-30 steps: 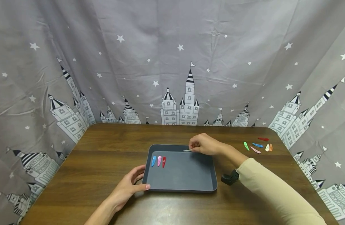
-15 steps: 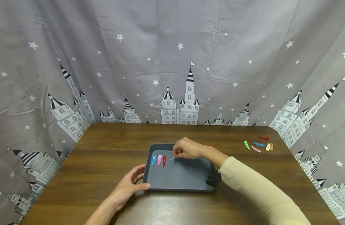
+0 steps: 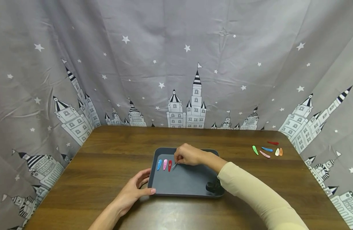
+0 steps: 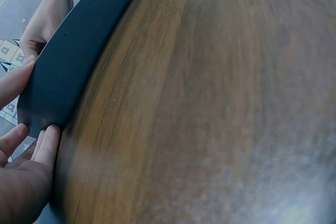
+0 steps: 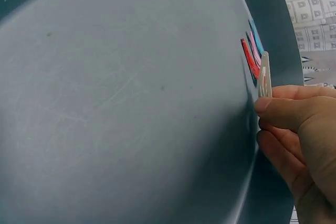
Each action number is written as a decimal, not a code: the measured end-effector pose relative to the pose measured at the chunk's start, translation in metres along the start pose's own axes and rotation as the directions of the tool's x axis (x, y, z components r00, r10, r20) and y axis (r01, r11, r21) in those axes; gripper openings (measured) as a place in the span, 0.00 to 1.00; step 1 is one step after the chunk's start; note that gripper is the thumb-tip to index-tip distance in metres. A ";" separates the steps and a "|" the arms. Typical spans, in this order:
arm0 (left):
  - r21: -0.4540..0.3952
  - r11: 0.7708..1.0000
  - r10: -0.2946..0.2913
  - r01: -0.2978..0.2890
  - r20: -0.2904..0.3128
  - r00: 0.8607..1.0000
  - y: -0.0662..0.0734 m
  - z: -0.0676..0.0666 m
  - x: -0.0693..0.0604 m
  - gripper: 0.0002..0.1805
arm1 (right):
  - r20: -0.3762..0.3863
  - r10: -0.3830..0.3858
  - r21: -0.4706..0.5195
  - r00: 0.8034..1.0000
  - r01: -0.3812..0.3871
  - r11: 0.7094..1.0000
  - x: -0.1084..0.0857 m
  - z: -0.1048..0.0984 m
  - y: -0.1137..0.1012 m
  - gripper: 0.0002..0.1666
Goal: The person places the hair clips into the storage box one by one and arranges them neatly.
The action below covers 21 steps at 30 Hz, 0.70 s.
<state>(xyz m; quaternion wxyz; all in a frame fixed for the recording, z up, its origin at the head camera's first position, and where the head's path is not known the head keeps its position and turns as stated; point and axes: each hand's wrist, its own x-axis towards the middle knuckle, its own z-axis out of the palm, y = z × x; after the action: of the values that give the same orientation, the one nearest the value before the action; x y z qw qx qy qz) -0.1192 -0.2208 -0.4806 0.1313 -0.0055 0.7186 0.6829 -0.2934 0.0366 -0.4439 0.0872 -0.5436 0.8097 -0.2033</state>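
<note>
In the head view a grey tray [image 3: 183, 183] rests on the wooden table. Inside it, near the left wall, a blue hair clip [image 3: 159, 164], a pink hair clip [image 3: 165, 164] and a red hair clip [image 3: 170, 165] lie side by side. My right hand [image 3: 189, 154] pinches a whitish hair clip [image 5: 265, 74] between thumb and fingers, just right of the red one and over the tray. My left hand [image 3: 134, 188] holds the tray's left side near the front corner, thumb on the rim and fingers against the outer wall [image 4: 68, 51].
At the table's back right lie several more clips: a green one [image 3: 255, 150], a blue one [image 3: 267, 149], a pink one [image 3: 264, 154], a red one [image 3: 272, 143], a white one [image 3: 277, 152] and an orange one [image 3: 281, 151]. A patterned curtain [image 3: 136, 80] hangs behind the table [image 3: 113, 159].
My right hand has moved left across the tray with the whitish hair clip, from the tray's back edge to beside the red clip. My left hand keeps its hold on the tray.
</note>
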 end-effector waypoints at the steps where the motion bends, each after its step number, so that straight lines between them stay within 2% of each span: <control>1: -0.001 1.000 0.000 0.000 0.000 1.000 0.000 0.000 0.000 0.45 | -0.005 -0.004 -0.005 1.000 0.004 1.000 0.001 0.001 0.000 0.07; 12: -0.005 1.000 0.007 -0.007 0.003 1.000 0.000 -0.002 -0.001 0.45 | -0.004 -0.035 -0.034 0.999 0.035 0.999 0.005 0.006 0.000 0.04; 21: -0.003 1.000 0.008 -0.008 0.013 1.000 0.000 -0.001 -0.001 0.45 | 0.016 -0.008 -0.028 1.000 0.008 1.000 0.005 0.005 -0.001 0.05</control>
<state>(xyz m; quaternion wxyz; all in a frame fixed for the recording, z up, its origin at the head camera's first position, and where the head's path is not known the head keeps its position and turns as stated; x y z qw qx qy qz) -0.1180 -0.2223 -0.4805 0.1331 0.0018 0.7168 0.6845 -0.2925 0.0304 -0.4480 0.0852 -0.5495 0.8096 -0.1878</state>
